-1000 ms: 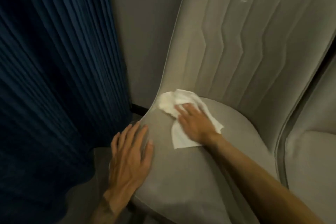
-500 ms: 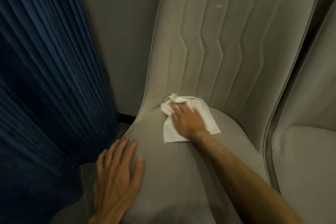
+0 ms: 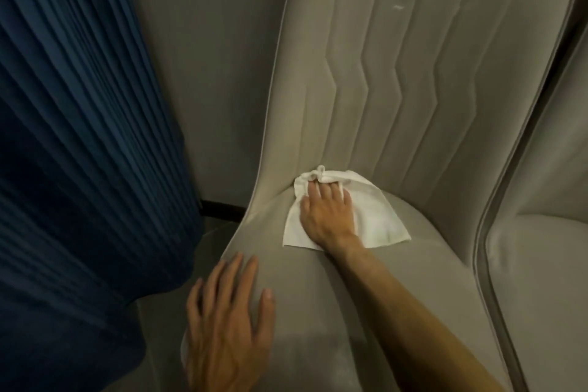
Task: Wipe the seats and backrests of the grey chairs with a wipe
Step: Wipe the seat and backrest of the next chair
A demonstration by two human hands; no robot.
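No readable text, labels, numbers – nothing legible on any surface.

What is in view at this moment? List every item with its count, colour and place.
grey chair: 1, grey, centre, with its seat and stitched backrest facing the camera
second chair: 1, grey, right edge, only partly in view
wipe: 1, white, on the grey chair's seat, bunched at the crease below the backrest
speck: 1, white, high on the backrest
curtain: 1, dark blue, pleated, left side
wall: 1, grey, behind the chairs
skirting strip: 1, black, at the foot of the wall
left hand: 1, flat on the seat's front left part
right hand: 1, pressing on the wipe
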